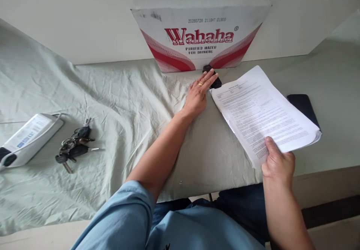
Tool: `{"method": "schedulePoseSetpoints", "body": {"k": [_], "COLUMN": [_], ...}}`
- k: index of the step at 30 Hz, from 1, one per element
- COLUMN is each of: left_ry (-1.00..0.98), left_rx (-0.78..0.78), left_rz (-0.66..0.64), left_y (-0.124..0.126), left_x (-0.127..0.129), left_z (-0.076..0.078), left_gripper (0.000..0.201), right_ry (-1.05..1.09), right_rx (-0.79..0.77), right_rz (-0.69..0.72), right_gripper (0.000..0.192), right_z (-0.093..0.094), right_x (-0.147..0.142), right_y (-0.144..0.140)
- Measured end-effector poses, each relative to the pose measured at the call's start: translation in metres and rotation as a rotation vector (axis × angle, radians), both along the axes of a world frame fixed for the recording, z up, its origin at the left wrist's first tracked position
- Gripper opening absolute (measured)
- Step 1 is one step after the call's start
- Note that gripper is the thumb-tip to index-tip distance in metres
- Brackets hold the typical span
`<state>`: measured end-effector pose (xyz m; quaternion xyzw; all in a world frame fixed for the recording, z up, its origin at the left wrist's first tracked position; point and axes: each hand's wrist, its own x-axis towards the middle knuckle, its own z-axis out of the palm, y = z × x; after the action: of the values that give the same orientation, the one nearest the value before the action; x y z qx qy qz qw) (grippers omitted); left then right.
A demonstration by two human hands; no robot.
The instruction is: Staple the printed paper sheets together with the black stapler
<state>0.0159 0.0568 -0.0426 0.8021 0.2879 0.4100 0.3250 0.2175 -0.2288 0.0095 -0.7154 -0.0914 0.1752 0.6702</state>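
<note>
My right hand point(278, 165) grips the near edge of a stack of printed sheets point(247, 107), thumb on top and the other fingers hidden underneath. The stack slants away from me, and its far left corner meets a small black object point(216, 82) that looks like a stapler. Across the top of that object lie the outstretched fingers of my left hand point(198, 92), which wears a ring. Whether the paper corner sits inside the black object cannot be made out.
A white and red Wahaha water carton point(201, 36) stands at the back against a white panel. A black phone-like slab point(303, 107) lies partly under the sheets. On the left are a key bunch point(74, 145) and a white power strip point(30, 139) with its cord. Wrinkled pale green cloth point(118, 92) covers the table.
</note>
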Motion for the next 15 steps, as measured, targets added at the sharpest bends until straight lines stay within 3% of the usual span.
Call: {"method": "schedulePoseSetpoints", "body": {"k": [8,15], "left_ry": [0.088,0.315], "left_rx": [0.005,-0.069], "left_rz": [0.022,0.203], "left_y": [-0.007,-0.016], "left_x": [-0.002,0.007], "left_z": [0.005,0.015], "left_gripper": [0.071,0.088], "right_ry": [-0.065,-0.11], "right_rx": [-0.006,0.04], "right_rz": [0.008,-0.023], "right_gripper": [0.043,0.046], "right_z": [0.006,0.018], "right_x": [0.004,-0.005], "right_y": [-0.009,0.0]}}
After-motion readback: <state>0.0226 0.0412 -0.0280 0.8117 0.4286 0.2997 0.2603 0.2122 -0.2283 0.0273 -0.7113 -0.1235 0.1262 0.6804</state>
